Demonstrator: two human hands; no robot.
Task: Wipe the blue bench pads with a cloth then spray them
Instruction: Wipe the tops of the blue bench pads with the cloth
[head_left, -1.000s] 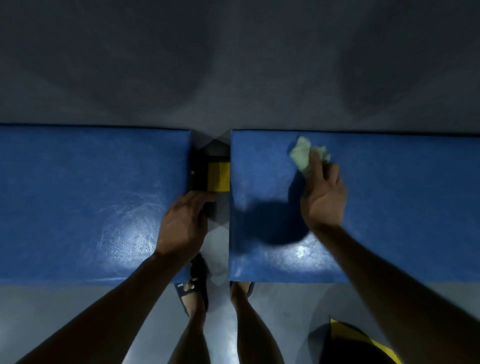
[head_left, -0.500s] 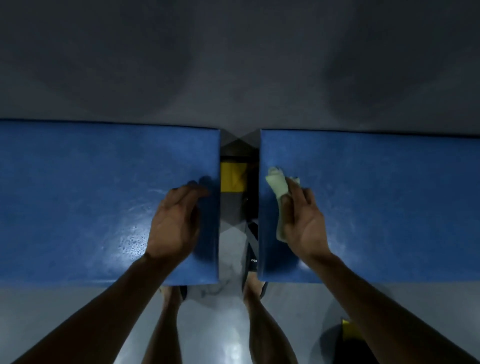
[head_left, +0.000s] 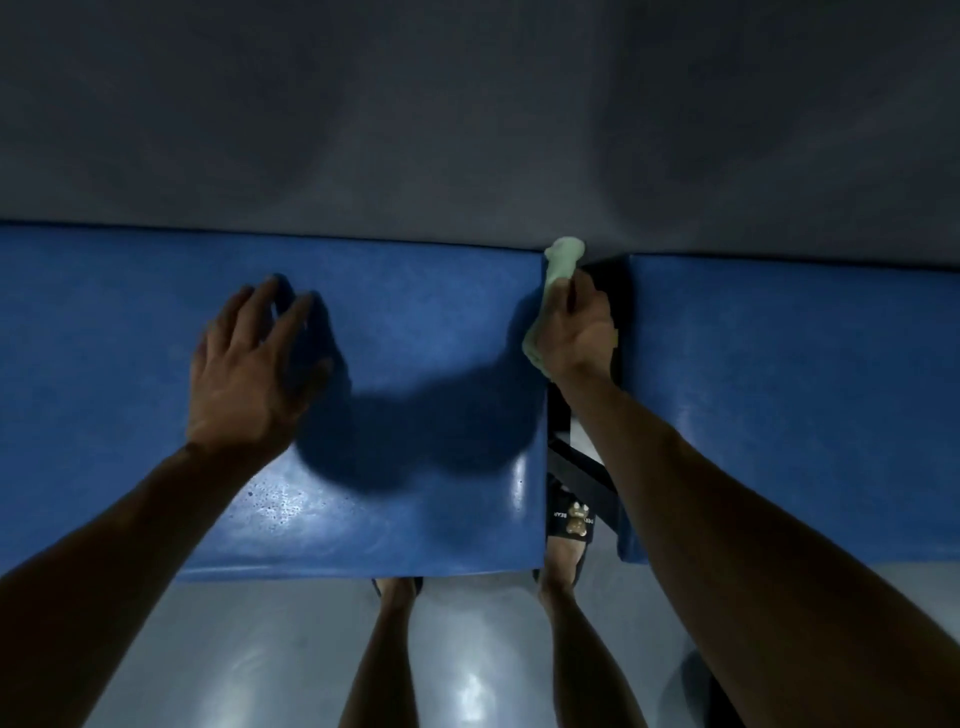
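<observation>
Green cloth (head_left: 562, 260) runs lengthwise along the left pad (head_left: 415, 322) edge, right hand (head_left: 576, 332) clamped round it (left hand (head_left: 249, 374) flat).

Pads (head_left: 415, 322) (head_left: 779, 364): deep blue, glossy, pale droplet speckle near left pad's front edge. Cloth (head_left: 561, 260): pale green. Floor (head_left: 260, 649): grey. Sandal (head_left: 571, 519): black, tan emblem.
</observation>
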